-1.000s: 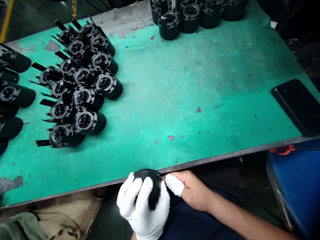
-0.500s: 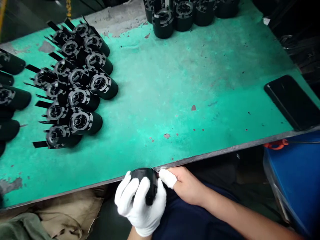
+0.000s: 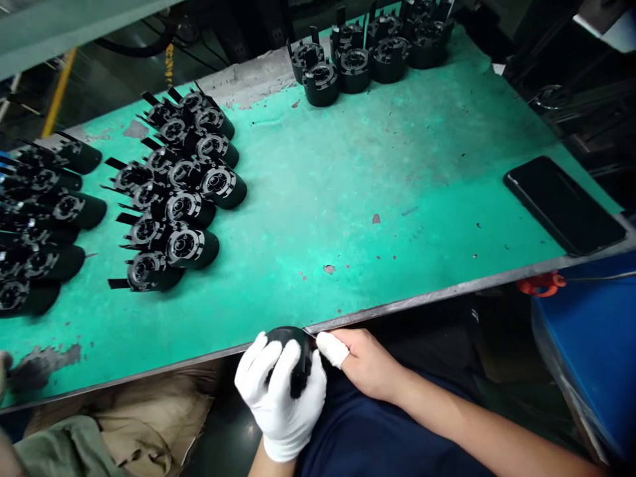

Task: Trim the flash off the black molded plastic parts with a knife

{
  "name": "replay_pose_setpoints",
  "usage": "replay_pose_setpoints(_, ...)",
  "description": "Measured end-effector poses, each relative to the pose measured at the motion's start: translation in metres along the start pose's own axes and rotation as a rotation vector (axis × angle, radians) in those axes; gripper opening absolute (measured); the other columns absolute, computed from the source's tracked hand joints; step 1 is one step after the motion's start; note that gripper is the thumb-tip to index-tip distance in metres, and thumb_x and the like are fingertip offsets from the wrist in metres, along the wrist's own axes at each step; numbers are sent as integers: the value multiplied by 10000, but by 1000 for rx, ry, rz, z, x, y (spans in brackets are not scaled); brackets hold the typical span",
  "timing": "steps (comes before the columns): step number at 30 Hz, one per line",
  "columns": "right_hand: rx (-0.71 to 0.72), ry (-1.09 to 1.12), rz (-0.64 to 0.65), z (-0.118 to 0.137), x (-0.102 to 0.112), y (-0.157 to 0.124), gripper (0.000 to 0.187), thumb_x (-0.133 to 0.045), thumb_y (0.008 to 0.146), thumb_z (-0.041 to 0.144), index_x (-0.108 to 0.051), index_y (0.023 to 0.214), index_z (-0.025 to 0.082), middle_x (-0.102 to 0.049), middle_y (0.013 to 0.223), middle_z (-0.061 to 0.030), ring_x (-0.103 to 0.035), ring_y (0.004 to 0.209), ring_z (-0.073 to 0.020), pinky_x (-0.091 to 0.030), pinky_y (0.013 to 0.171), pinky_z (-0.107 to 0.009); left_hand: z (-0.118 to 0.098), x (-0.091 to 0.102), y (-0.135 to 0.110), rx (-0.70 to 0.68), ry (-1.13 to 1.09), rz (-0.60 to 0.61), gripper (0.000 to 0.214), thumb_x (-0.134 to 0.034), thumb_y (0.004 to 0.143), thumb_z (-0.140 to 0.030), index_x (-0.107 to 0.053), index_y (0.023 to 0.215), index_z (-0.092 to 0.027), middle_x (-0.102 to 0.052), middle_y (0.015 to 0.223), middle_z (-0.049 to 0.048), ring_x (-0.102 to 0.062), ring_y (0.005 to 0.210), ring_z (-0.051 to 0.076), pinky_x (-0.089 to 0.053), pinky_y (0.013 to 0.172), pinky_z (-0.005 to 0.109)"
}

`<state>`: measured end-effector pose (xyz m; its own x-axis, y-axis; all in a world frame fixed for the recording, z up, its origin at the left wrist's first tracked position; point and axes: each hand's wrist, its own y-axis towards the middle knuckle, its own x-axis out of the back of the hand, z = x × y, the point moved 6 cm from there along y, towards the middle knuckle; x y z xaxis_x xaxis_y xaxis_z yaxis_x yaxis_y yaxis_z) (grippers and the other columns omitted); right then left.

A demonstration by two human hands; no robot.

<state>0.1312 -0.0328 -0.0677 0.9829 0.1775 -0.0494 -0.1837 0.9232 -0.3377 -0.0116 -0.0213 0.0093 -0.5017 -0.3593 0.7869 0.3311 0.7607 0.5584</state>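
Note:
My left hand point(image 3: 283, 401), in a white glove, is wrapped around a black cylindrical housing point(image 3: 289, 336) at the table's front edge. My right hand point(image 3: 368, 364) is bare apart from a white cover on the thumb. Its thumb and fingers are pinched together close against the housing's right side. A thin sliver shows at the fingertips, too small to name. Similar black housings point(image 3: 185, 244) with ring-shaped tops and upright tabs stand in a cluster on the left half of the table.
The green table point(image 3: 308, 199) has worn patches. Further housings stand at the far edge point(image 3: 355, 69) and far left point(image 3: 74, 209). A black phone point(image 3: 564, 205) lies at the right. Below it are an orange-red handle point(image 3: 541, 283) and a blue bin point(image 3: 591, 344). Another person's clothed leg point(image 3: 129, 417) is at lower left.
The camera view has tilted up and shifted left, showing more of the far edge and left-hand housings. Both hands keep their hold at the housing, with only slight movement.

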Motion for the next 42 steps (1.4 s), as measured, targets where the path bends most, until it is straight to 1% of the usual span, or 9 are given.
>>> replay_pose_setpoints(4,31,-31,25,6,5,-5,301,-482,982,326,-642,769,186,-568,675,21,-458,643,-134,-330,598,-277,0,2,-3,-15,-50,55,567,-865,600,-83,-635,1093,-245,-573,1083,65,-607,1163,321,-552,988,515)
replay_pose_setpoints(8,66,-83,103,10,3,-3,271,-495,962,271,-621,736,192,-557,661,28,-469,629,-128,-331,605,-275,-3,3,1,-19,-66,47,534,-861,591,-60,-652,1054,-228,-584,1030,56,-618,1126,300,-559,977,497)
replay_pose_setpoints(14,22,-96,58,10,0,5,315,-469,986,299,-623,730,200,-574,688,22,-486,668,-142,-369,638,-276,-4,0,13,-49,-115,79,482,-875,541,-54,-649,942,-197,-627,851,19,-647,899,241,-586,924,513)
replay_pose_setpoints(19,5,-67,-3,14,-4,4,302,-453,1006,307,-695,850,215,-678,812,6,-578,770,-161,-424,733,-280,-2,0,12,-57,-90,56,498,-884,523,-62,-639,936,-197,-620,837,13,-641,909,245,-597,911,507)
replay_pose_setpoints(23,-15,-22,11,8,-5,5,360,-455,1005,340,-610,712,201,-568,686,21,-495,680,-145,-377,640,-281,-2,-1,8,-72,-65,20,505,-897,507,-68,-631,916,-199,-603,845,19,-642,930,263,-603,900,515)
replay_pose_setpoints(29,-20,19,100,5,-3,7,330,-493,964,297,-479,648,203,-459,664,39,-408,651,-127,-311,609,-280,-2,-1,8,-70,-83,39,481,-891,528,-66,-647,925,-189,-620,840,33,-650,925,268,-601,894,526)
replay_pose_setpoints(35,-52,-62,-7,13,-4,9,384,-473,987,371,-566,658,196,-579,682,21,-450,651,-139,-327,620,-280,-2,1,8,-93,-154,74,454,-864,560,-29,-680,944,-187,-640,821,29,-656,868,236,-586,914,524)
replay_pose_setpoints(39,-54,-43,20,11,-6,6,397,-490,971,434,-661,712,187,-632,709,3,-494,668,-155,-360,621,-275,2,19,11,-30,-215,111,468,-817,644,-27,-679,1057,-198,-632,989,70,-642,1072,286,-556,977,518)
replay_pose_setpoints(42,-101,1,31,-1,-4,-2,392,-506,952,490,-739,882,182,-662,760,-29,-539,698,-178,-409,648,-288,21,37,22,94,-141,89,487,-779,726,-78,-650,1175,-216,-585,1193,117,-577,1222,304,-534,1025,515)
